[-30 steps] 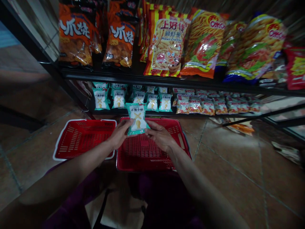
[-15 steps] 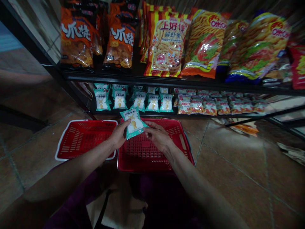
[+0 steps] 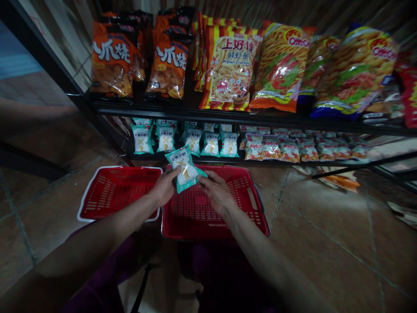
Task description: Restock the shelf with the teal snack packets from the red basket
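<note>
Both my hands hold one small teal-and-white snack packet (image 3: pixel 184 168) above a red plastic basket (image 3: pixel 247 217) on the floor. My left hand (image 3: pixel 164 188) pinches the packet's lower left edge. My right hand (image 3: pixel 215 190) grips its lower right corner. The packet is tilted to the left. A second red basket (image 3: pixel 114 191) with a white rim lies just to the left. More packets of the same kind (image 3: pixel 187 140) stand in a row on the bottom shelf beyond the baskets.
A black shelf rack (image 3: pixel 208 116) carries large orange crisp bags (image 3: pixel 112 61) and prawn cracker bags (image 3: pixel 232 65) on the upper shelf. Red-and-white small packets (image 3: pixel 293 150) fill the lower shelf's right part. Brown tiled floor (image 3: pixel 325 243) lies around. Some wrappers (image 3: pixel 340 180) lie under the rack at right.
The packet has gone from upright to tilted left between my hands. My view has shifted slightly, so the shelves and baskets sit a little lower and to the right.
</note>
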`<state>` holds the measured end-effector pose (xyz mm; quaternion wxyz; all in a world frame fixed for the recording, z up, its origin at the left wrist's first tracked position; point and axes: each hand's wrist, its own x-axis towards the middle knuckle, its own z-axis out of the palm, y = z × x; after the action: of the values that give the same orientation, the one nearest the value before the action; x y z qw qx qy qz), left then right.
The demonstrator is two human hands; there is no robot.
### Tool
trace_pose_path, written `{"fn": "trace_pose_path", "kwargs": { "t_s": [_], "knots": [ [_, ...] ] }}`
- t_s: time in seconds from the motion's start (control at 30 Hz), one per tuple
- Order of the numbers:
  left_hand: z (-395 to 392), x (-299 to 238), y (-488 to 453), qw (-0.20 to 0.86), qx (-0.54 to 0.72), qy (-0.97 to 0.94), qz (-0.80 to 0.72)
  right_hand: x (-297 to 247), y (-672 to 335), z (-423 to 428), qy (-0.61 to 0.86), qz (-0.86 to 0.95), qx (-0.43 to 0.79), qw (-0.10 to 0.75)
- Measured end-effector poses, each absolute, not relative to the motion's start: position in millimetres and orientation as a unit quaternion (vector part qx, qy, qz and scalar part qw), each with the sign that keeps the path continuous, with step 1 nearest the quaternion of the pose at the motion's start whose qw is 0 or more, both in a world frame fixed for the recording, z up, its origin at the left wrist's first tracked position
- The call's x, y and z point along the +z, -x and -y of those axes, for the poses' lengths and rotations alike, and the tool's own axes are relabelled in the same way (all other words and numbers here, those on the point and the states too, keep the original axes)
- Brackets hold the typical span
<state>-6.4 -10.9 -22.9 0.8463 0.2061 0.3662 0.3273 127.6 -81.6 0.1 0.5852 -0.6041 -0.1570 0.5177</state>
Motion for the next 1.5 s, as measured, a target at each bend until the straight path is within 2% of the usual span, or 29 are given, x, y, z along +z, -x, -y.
{"fn": "trace_pose_path", "kwargs": {
  "t_s": [0.17,0.4,0.53,0.83,1.07,1.37,1.5],
  "knots": [
    [10.6,-26.3,9.3,0.778,0.335,-0.26,-0.463,-2.7,-123.0,82.3,0.648,0.333,0.394,0.561],
    [4.4,-15.9,15.6,0.846,0.323,-0.204,-0.373,1.8,-119.0,90.5,0.669,0.65,0.113,0.341],
    [2.2,-16.2,15.6,0.848,0.329,-0.198,-0.365,-0.7,-117.3,92.5,0.636,0.723,0.039,0.265],
    [-2.2,-31.8,16.3,0.807,0.339,-0.228,-0.427,1.3,-106.5,94.8,0.596,0.786,0.025,0.161],
    [-3.2,-37.0,15.2,0.804,0.366,-0.218,-0.414,1.5,-98.7,96.0,0.59,0.8,0.023,0.111],
    [-1.5,-39.6,12.0,0.784,0.402,-0.234,-0.41,-2.9,-94.7,96.0,0.585,0.804,0.032,0.1],
    [-1.9,-37.5,12.5,0.78,0.392,-0.227,-0.432,-1.5,-97.3,96.3,0.567,0.803,0.096,0.159]
  ]
}}
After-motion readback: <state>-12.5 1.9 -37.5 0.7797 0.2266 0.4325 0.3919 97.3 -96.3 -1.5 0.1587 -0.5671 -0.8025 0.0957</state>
